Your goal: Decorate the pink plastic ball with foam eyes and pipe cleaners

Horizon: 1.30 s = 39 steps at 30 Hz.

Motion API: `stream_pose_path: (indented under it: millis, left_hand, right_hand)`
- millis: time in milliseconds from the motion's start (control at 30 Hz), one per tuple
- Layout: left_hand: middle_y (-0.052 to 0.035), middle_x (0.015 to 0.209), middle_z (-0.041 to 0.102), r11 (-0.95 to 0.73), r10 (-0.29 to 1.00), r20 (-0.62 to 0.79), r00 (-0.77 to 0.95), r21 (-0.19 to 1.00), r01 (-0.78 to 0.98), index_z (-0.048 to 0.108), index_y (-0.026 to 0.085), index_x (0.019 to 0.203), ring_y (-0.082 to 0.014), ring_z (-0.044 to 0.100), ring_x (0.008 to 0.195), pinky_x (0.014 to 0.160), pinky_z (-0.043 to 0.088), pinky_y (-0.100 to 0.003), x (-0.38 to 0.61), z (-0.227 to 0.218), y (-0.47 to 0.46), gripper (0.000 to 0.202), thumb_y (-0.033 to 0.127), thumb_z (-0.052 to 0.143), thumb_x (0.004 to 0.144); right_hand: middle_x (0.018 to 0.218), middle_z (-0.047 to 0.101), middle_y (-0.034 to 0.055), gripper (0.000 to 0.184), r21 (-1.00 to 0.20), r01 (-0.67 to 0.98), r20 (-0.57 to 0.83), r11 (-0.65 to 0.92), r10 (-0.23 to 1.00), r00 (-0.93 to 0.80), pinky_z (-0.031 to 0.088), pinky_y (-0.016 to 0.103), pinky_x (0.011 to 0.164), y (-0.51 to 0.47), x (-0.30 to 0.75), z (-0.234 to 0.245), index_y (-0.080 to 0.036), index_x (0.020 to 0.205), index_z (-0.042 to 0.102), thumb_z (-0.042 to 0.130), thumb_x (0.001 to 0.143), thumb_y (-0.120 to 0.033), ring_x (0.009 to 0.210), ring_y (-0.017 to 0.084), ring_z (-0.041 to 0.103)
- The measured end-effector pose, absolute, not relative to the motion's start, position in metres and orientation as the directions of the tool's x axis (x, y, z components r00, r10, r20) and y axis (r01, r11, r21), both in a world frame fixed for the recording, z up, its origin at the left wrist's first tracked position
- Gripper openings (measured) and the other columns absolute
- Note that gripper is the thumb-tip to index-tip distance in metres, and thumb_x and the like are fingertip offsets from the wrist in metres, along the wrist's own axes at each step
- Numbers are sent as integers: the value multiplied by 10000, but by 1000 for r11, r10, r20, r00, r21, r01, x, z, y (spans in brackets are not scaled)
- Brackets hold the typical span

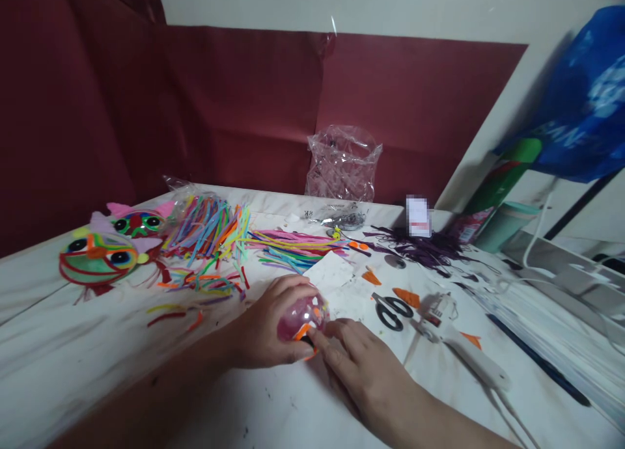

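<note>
My left hand [271, 325] is wrapped round a shiny, clear pinkish-purple plastic ball [291, 313] held low over the table. Orange and yellow bits are on the ball, and an orange strip [303, 332] curves over a black patch on its near side. From the right, my right hand [359, 364] reaches in with its index fingertip pressed beside that strip. Its other fingers are bent, and its thumb is mostly hidden, so anything pinched there cannot be made out. Black-handled scissors [389, 313] and a white glue gun [469, 351] lie to the right.
Two decorated fish-like faces [97, 260] stand at the left. Colourful pipe cleaners [205, 228] lie in bundles and loose pieces. Purple strands [424, 247], orange scraps [405, 297] and a white paper piece [329, 271] lie further back. A clear plastic bag [343, 163] leans against the dark red backdrop.
</note>
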State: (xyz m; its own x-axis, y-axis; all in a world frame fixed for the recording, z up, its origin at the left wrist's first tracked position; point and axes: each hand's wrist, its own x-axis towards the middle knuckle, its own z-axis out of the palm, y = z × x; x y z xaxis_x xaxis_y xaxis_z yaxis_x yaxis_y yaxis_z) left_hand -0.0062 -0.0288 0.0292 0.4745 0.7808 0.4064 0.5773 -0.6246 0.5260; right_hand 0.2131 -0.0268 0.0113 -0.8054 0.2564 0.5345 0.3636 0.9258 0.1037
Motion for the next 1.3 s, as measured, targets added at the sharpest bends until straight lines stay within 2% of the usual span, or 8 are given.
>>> stream_pose_path:
  millis: [167, 300, 533, 667, 900, 1133, 1300]
  left_hand:
    - [-122, 1339, 478, -626, 780, 424, 461, 554, 549, 480, 207, 1268, -268, 409, 1279, 1091, 326, -423, -7, 31, -31, 477, 259, 599, 809]
    - [-115, 1320, 509, -623, 782, 438, 444, 574, 531, 514, 219, 1243, -270, 431, 1264, 1082, 341, -429, -8, 29, -29, 438, 271, 604, 818]
    - [-118, 1316, 514, -592, 805, 424, 414, 601, 536, 524, 213, 1233, -267, 443, 1260, 1078, 346, -433, -9, 29, -27, 438, 281, 614, 810]
    - [-126, 1333, 509, -550, 834, 384, 395, 633, 545, 517, 207, 1243, -275, 441, 1263, 1082, 337, -445, -11, 28, -24, 459, 341, 607, 814]
    - [-118, 1329, 519, -464, 884, 340, 321, 720, 516, 539, 194, 1211, -300, 451, 1252, 1074, 339, -447, -14, 28, -19, 480, 436, 587, 799]
    - [-97, 1314, 535, -376, 921, 279, 273, 821, 429, 558, 213, 1194, -312, 464, 1241, 1052, 361, -427, -19, 27, -15, 512, 489, 628, 769]
    - [-106, 1292, 565, -281, 948, 217, 232, 915, 290, 555, 197, 1196, -324, 499, 1211, 1028, 384, -430, -20, 23, -12, 558, 512, 651, 745]
  right_hand:
    - [925, 653, 171, 351, 91, 362, 541, 928, 260, -800, 568, 414, 665, -27, 213, 10, -48, 1218, 549, 509, 872, -93, 812, 267, 601]
    - [916, 645, 165, 361, 42, 371, 530, 928, 294, -796, 570, 417, 663, -27, 212, 12, -63, 1229, 546, 509, 874, -110, 809, 267, 603]
    - [1007, 611, 136, 407, -265, 310, 568, 913, 407, -715, 565, 359, 748, -24, 217, 15, -151, 1278, 479, 417, 879, -99, 895, 226, 602]
    - [1046, 602, 109, 436, -371, 287, 585, 883, 462, -666, 556, 347, 776, -19, 220, 9, -214, 1284, 447, 424, 866, -93, 932, 213, 600]
    - [1012, 634, 99, 374, -393, 282, 561, 875, 472, -680, 553, 349, 767, -18, 221, 2, -210, 1190, 518, 434, 848, -85, 921, 217, 612]
    - [1068, 636, 112, 402, -430, 274, 528, 860, 486, -697, 545, 356, 817, -17, 222, -3, -189, 1197, 518, 432, 823, -70, 978, 219, 606]
    - [1017, 641, 117, 345, -430, 295, 505, 853, 498, -705, 548, 356, 801, -16, 221, -2, -170, 1145, 552, 419, 838, -87, 944, 220, 611]
